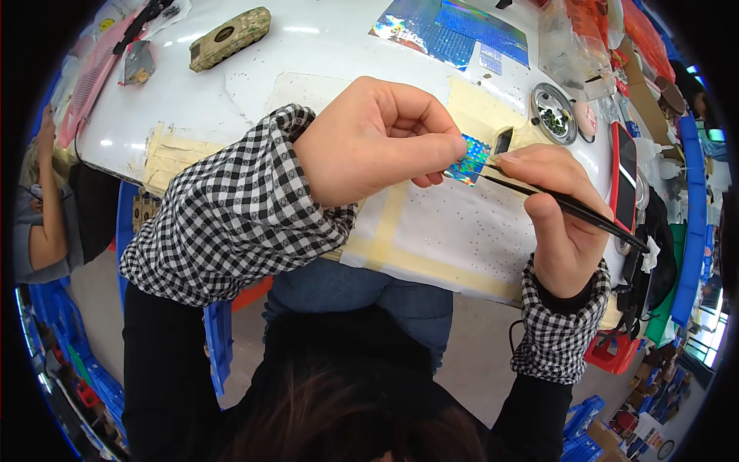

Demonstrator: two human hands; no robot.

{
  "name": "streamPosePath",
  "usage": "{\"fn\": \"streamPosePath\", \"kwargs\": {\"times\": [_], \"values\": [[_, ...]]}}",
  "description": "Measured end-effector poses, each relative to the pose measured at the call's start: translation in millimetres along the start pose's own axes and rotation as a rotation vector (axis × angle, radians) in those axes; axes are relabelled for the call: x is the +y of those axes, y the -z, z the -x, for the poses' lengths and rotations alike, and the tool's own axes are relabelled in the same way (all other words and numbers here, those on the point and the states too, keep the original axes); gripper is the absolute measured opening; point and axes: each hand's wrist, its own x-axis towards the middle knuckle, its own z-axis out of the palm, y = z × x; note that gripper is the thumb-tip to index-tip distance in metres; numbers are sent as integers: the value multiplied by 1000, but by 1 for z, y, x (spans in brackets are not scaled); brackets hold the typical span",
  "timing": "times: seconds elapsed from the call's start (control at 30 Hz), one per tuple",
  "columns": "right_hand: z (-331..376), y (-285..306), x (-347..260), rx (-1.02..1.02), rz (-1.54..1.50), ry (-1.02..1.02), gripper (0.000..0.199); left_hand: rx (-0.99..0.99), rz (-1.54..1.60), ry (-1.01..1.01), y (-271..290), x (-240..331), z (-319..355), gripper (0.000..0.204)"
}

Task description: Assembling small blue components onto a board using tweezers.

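Note:
My left hand (385, 142) pinches a small piece of shiny blue holographic sticker sheet (475, 159) between thumb and forefinger, above the table. Black tweezers (577, 206) lie in the grip of my right hand (566, 196), and their tips reach the sheet's right edge. Whether the tips hold anything is too small to tell. Below both hands a white paper (454, 239), edged with yellowish tape, carries many tiny dark specks. Larger holographic sheets (431, 35) lie at the table's far side. A round clear dish (553, 114) with small dark green bits stands beyond my right hand.
A camouflage toy vehicle hull (231, 37) sits far left on the white table (308, 54). Near the left edge is a pink basket (96, 77). A red-cased phone (623, 173) and clear plastic bags (573, 50) line the right side. Another person (48, 208) sits at left.

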Motion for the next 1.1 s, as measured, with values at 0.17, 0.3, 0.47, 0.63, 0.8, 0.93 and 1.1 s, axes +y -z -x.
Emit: {"fn": "streamPosePath", "kwargs": {"times": [0.17,0.3,0.47,0.63,0.8,0.93,1.1], "values": [[5,-11,0,158,-203,-112,12,1,3,1,-1,0,0,15],[6,-11,3,145,-154,-76,11,-17,-6,-14,-1,0,0,15],[5,-11,2,134,-122,-69,11,-23,-4,-17,-1,-2,0,15],[4,-10,2,128,-106,-76,11,-25,-13,-10,-1,-1,0,15],[4,-10,2,120,-98,-74,11,-25,-14,-13,-1,-1,0,15],[4,-10,2,126,-101,-81,11,-26,-13,-14,-1,0,0,15],[5,-10,3,135,-115,-97,11,-26,-11,-16,-1,0,0,16]]}}
